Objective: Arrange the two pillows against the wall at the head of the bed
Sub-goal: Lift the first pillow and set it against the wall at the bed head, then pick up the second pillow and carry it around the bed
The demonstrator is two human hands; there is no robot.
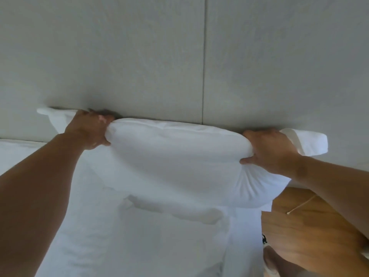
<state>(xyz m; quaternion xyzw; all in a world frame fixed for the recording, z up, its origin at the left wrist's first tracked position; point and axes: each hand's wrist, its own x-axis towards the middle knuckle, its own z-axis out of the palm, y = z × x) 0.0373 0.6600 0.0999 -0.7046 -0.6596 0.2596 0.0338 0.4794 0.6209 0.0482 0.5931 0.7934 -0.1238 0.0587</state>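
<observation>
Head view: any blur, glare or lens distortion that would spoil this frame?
Head view: light is soft and even, no glare; a dark shadow sits behind the left hand at the wall; wide-angle bending curves the panel seam; the white pillow loses fabric detail; the right hand is slightly soft.

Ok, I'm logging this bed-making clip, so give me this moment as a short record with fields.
left hand: gripping pillow's left end
right hand: gripping pillow's right end
pillow: white, held lengthwise, top edge against the wall
wall: grey panels, vertical seam
bed: white sheet, rumpled
second pillow: not clearly seen
floor: wood, right of the bed
</observation>
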